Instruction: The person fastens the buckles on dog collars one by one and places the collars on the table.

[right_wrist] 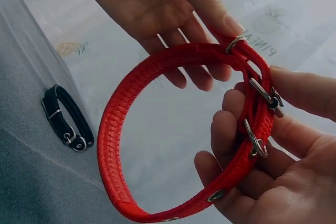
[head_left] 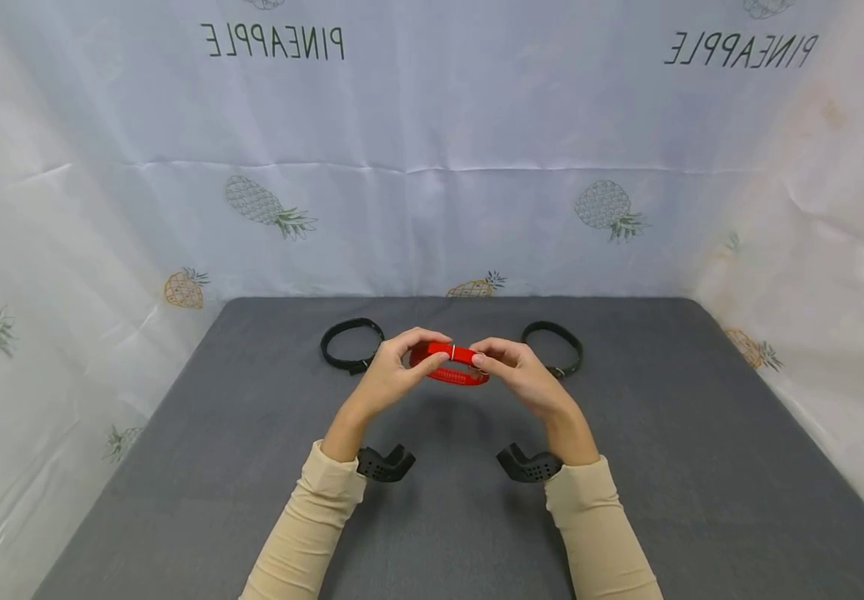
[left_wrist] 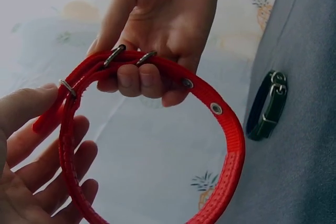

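A red dog collar is held up over the table by both hands, its strap buckled into a closed loop. My left hand pinches the strap's free end beside the metal keeper ring, thumb on the near side and the other fingers spread behind. My right hand grips the collar by its buckle, fingers curled through the loop. Close to the buckle sits a D-ring. Metal eyelets show along the band.
A dark collar lies on the grey table behind the left hand, and another dark collar lies behind the right one. A pineapple-print curtain encloses the table's back and sides. Black wrist mounts jut inward from both wrists.
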The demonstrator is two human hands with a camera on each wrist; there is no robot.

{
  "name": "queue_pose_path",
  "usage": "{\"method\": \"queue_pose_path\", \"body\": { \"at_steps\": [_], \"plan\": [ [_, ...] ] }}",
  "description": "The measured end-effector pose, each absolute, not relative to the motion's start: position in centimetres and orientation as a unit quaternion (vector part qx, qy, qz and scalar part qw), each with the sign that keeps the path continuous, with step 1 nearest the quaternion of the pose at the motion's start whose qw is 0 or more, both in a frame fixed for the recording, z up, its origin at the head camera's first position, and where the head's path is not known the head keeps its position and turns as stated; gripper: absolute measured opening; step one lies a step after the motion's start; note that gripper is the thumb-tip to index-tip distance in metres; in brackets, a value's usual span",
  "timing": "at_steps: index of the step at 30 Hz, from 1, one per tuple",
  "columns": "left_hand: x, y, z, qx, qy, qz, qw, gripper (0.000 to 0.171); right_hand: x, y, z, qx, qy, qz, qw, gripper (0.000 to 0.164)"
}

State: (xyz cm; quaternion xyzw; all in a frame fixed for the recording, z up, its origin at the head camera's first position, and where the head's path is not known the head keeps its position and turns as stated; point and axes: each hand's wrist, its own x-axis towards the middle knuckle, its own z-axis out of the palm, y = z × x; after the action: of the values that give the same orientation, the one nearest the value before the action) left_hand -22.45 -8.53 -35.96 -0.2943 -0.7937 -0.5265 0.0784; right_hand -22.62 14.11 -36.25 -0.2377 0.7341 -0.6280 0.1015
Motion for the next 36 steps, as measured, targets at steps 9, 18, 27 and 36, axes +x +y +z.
{"method": "queue_pose_path", "body": {
  "at_steps": [9, 18, 27, 36],
  "plan": [
    [-23.0, -9.6, -35.3, -0.279, -0.774, -0.556, 0.117, 0.022, -23.3, 14.0, -35.8, -0.236, 0.739, -0.624, 0.089, 0.031],
    [-23.1, -10.6, -34.9, -0.262, -0.769, -0.568, 0.132, 0.020, -24.9, 13.7, -36.0, -0.225, 0.785, -0.574, 0.065, 0.028],
    [-23.1, -11.4, -34.9, -0.259, -0.752, -0.587, 0.152, 0.019, -27.1, 12.6, -37.9, -0.231, 0.834, -0.501, -0.012, 0.023],
    [-23.1, -11.9, -35.0, -0.253, -0.752, -0.590, 0.148, 0.020, -28.5, 11.1, -40.7, -0.214, 0.857, -0.465, -0.062, 0.019]
  ]
}}
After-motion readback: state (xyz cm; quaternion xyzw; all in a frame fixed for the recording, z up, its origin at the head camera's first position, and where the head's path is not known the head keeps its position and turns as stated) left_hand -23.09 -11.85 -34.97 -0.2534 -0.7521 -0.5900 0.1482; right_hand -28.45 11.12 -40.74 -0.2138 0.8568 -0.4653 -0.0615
